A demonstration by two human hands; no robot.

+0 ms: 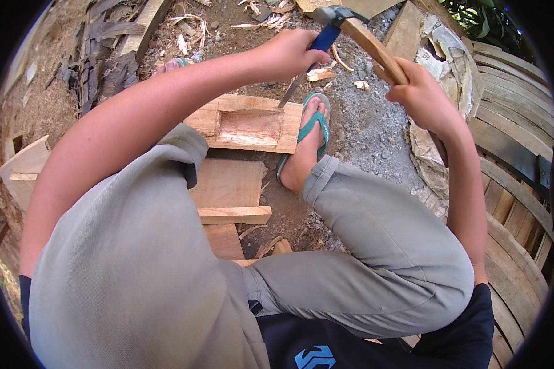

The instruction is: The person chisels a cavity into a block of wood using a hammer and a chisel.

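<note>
My left hand (290, 56) is wrapped around the blue handle of a chisel (294, 90). The chisel slants down, and its tip meets the top of a wooden block (197, 120) near the block's right end. A shallow rectangular recess with rough, reddish sides is cut into the block. My right hand (420, 92) grips the wooden handle of a hammer (370, 45). The hammer's metal head is at the top end of the chisel handle; whether they touch I cannot tell. My sandalled right foot (311, 132) rests against the block's right end.
Cut boards (228, 184) lie on the ground between my legs. Wood shavings (191, 31) and gravel (369, 132) cover the ground ahead. Dark bark-like strips (108, 55) lie at the far left. Stacked planks (514, 111) and crumpled paper sacking (443, 52) stand along the right.
</note>
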